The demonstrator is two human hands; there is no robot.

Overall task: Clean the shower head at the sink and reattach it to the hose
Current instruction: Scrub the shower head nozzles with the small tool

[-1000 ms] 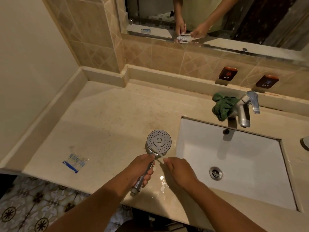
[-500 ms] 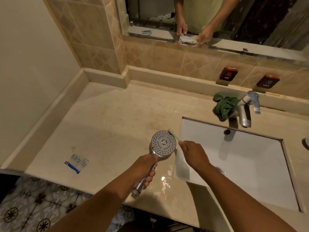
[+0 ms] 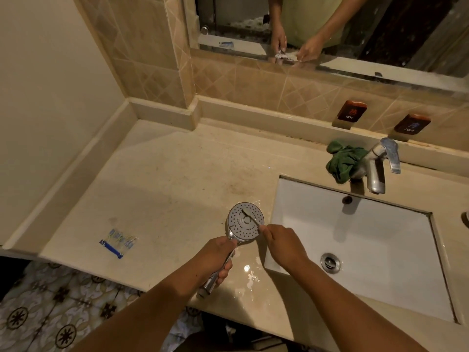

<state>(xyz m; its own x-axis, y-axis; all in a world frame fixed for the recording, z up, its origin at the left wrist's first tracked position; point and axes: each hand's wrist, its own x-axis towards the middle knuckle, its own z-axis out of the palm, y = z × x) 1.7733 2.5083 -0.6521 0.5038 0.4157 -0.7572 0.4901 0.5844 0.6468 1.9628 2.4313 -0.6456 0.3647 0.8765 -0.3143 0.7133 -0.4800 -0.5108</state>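
Scrubbing goes best with short strokes: left hand (image 3: 215, 252) fingers closed round the shower head (image 3: 245, 221) handle above the counter (image 3: 177, 189); right hand (image 3: 281, 246) fingers pinch a small brush (image 3: 250, 217) against its face.

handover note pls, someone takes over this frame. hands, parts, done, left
Left hand: shut on the shower head handle, face up over the countertop, left of the sink.
Right hand: shut on a small brush, its tip on the nozzle face.
Green cloth lies by the faucet; no water seen running.
Done: head is off the hose.
Left: finish scrubbing, probably rinse, reattach. Hose not in view.
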